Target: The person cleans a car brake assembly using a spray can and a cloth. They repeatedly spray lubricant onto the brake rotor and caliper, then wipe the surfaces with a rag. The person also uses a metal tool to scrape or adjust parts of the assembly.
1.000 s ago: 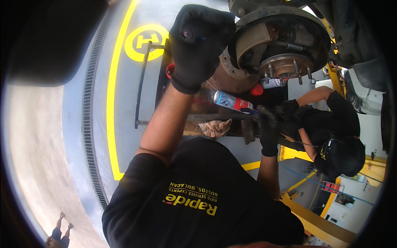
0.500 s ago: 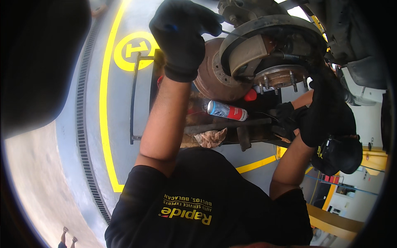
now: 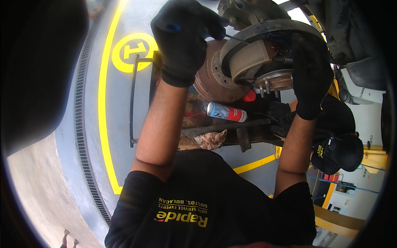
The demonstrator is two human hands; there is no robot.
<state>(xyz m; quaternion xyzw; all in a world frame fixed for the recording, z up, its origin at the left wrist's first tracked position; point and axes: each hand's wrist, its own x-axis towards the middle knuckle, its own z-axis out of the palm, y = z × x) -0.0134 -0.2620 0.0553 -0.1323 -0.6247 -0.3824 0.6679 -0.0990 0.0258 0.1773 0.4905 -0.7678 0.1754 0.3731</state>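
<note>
In at the brake shoe (image 3: 248,62), up-left of the wheel hub (image 3: 276,82)!
Probably prying or unhooking: thin tool (image 3: 236,39) gripped in the left hand (image 3: 182,37), left of the hub; right hand (image 3: 312,74) blocking the hub's right side, grip impossible to tell in shadow. Calling next for a steady tip. Below the hub: spray can (image 3: 226,112), rag (image 3: 211,139) and a co-worker's gloved hand (image 3: 279,110), crowding the space.
</note>
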